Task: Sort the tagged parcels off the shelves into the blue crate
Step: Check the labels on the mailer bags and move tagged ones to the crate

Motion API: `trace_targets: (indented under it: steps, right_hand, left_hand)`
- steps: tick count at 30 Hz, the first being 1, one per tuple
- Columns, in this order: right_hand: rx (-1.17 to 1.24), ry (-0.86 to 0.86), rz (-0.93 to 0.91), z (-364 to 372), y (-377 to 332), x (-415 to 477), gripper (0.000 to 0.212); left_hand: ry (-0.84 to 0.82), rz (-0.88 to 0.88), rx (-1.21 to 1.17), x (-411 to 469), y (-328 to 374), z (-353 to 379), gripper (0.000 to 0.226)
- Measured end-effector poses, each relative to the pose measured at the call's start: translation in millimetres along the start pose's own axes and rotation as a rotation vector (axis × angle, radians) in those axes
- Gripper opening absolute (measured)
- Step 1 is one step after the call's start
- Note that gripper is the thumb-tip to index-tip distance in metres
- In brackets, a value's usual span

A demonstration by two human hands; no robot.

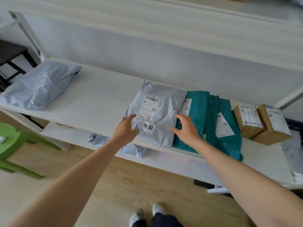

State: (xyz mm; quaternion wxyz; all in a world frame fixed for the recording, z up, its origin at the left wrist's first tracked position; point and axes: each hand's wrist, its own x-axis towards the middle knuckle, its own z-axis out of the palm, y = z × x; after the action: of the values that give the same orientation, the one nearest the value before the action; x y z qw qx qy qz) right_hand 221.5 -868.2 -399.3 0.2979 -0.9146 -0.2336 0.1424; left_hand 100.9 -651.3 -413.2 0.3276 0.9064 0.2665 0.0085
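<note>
Far left: green stool (9, 141) on the wood floor (147, 181), below the shelf's left end.
Shelf (98, 99) is white and runs across the frame, with another board above it.
Left end of shelf: puffy grey mailer (37, 86), lying flat, corner hanging over the left edge. No tag visible on it.
Lower shelf (65, 133), below the front edge: crumpled grey bag (131, 149), partly hidden by the left forearm.
Left hand (126, 128): open, fingers relaxed and slightly bent, at the tagged parcel's left side near the front edge. Fingertips look to be on the wrap, but can't confirm contact. Not gripping.
Tagged parcel (157, 112): grey poly mailer, flat on the shelf mid-span, near end at the front edge. Printed shipping label (151, 102) is on top, with a white handwritten tag (149, 127) closer to the front, between the two hands.
Right hand (186, 128): open, fingers spread, over the parcel's right side where it overlaps the teal mailers. Holding nothing.
Teal mailers (227, 128): overlapping stack just right of the tagged parcel, partly under it, each with a white label, reaching past the front edge.
Two cardboard boxes (247, 122), labelled, side by side and touching, right of the teal stack.
Right end of shelf: another grey mailer (291, 153), cut off by the frame.
Bottom centre: feet in spotted slippers (158, 208) on the floor.
</note>
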Motion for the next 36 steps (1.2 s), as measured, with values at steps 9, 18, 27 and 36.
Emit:
trace_targets:
  steps: [9,18,27,36]
  right_hand:
    - [-0.018,0.022,0.016,10.2,-21.4,36.8,0.063]
    - [-0.069,0.120,0.093,14.4,-53.5,33.7,0.067]
    - [-0.043,0.246,0.232,21.5,-72.5,35.1,0.072]
    - [-0.017,0.260,0.281,34.3,-34.5,76.7,0.089]
  left_hand:
    - [0.029,0.001,-0.020,43.0,-13.2,-28.1,0.062]
    - [-0.043,0.156,0.015,61.9,-35.3,-59.4,0.062]
    - [-0.088,0.240,-0.023,97.1,-61.2,-77.6,0.061]
    - [-0.135,0.355,0.063,157.2,-29.0,-38.5,0.068]
